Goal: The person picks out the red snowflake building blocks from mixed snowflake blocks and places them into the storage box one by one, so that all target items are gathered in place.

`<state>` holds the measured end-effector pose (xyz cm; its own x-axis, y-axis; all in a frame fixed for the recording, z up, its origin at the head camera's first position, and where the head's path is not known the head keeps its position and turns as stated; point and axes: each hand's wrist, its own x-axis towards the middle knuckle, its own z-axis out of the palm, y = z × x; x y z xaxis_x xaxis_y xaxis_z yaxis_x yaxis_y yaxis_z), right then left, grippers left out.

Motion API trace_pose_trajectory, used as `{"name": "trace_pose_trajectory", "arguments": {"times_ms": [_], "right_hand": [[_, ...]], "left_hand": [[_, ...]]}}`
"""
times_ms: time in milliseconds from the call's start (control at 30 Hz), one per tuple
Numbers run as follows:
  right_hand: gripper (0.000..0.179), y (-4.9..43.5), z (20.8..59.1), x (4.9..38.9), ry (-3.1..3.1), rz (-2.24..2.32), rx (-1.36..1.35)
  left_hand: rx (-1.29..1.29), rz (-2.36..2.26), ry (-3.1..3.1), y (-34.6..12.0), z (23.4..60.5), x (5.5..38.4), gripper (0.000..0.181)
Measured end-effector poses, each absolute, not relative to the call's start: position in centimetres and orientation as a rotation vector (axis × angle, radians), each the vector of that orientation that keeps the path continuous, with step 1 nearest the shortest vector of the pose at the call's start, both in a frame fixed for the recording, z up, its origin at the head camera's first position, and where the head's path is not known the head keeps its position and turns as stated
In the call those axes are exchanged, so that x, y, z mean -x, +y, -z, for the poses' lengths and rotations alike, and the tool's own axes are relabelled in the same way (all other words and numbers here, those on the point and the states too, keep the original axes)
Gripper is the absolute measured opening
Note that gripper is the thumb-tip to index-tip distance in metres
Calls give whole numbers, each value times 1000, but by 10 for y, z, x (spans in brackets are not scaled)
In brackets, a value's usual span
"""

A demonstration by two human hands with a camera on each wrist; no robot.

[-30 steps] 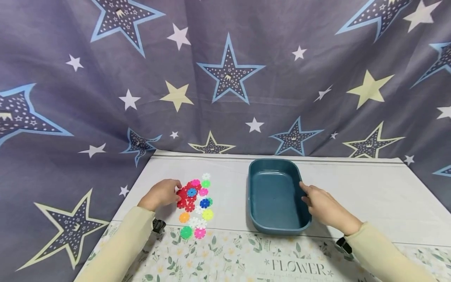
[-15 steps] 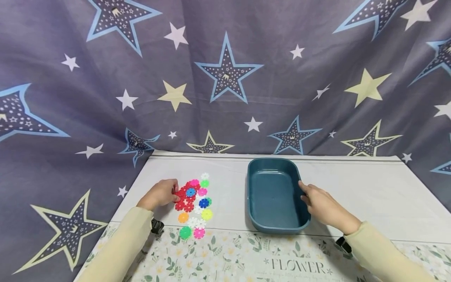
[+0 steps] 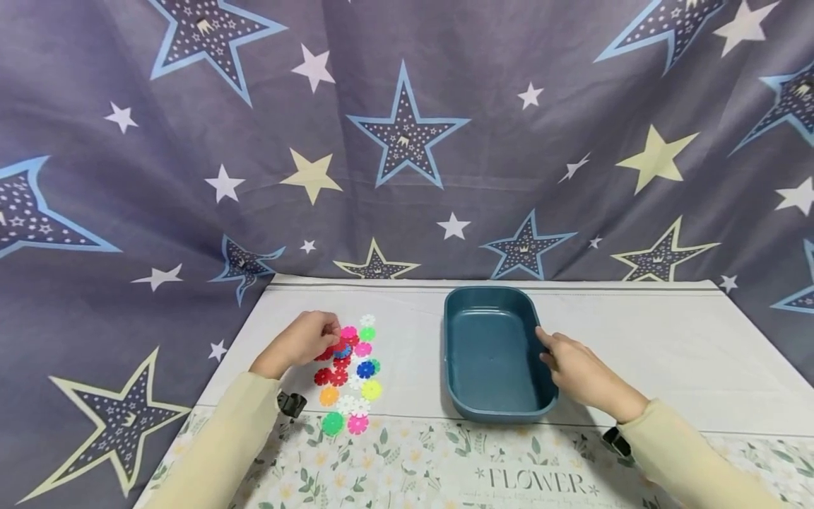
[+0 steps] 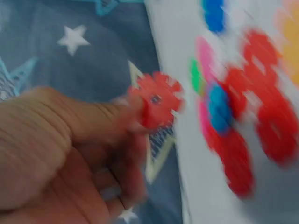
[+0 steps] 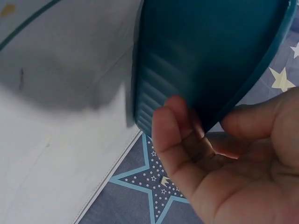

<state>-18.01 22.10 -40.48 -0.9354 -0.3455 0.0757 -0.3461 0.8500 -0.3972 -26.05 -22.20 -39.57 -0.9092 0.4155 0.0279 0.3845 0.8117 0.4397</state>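
Observation:
My left hand is above the pile at the left of the table. Between thumb and fingertips it pinches a red plastic snowflake disc, slightly blurred in the left wrist view. Below lie more red discs, with a light blue disc on top of some. My right hand grips the right rim of a dark teal plastic bin. In the right wrist view its fingers lie against the bin's outer wall and the thumb reaches over the rim. No discs show inside the bin.
Beside the red discs lie an orange disc, a yellow disc, a green disc and several white and pink ones. A star-patterned curtain hangs behind the white table. A floral cloth covers its front.
My left hand has risen from the left side of the pile and moved a little right, lifting a red disc. The right hand keeps hold of the bin, which stays in place.

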Motion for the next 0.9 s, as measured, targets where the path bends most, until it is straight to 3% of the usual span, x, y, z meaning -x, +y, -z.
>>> {"name": "trace_pose_trajectory", "arguments": {"times_ms": [200,333,533,900], "right_hand": [[50,222,404,179,-3028,-669,-573],[52,222,404,180,-3035,-674,-581],[49,220,406,181,-3020,-648,-566],[48,217,407,181,-3020,-640,-536]], "left_hand": [[-1279,-911,2790,-167,371,253,8],[-1510,-902,2660,-129,362,250,9],[-1547,-814,2484,-80,367,255,6],[-1432,-435,2392,-17,393,264,17]]}}
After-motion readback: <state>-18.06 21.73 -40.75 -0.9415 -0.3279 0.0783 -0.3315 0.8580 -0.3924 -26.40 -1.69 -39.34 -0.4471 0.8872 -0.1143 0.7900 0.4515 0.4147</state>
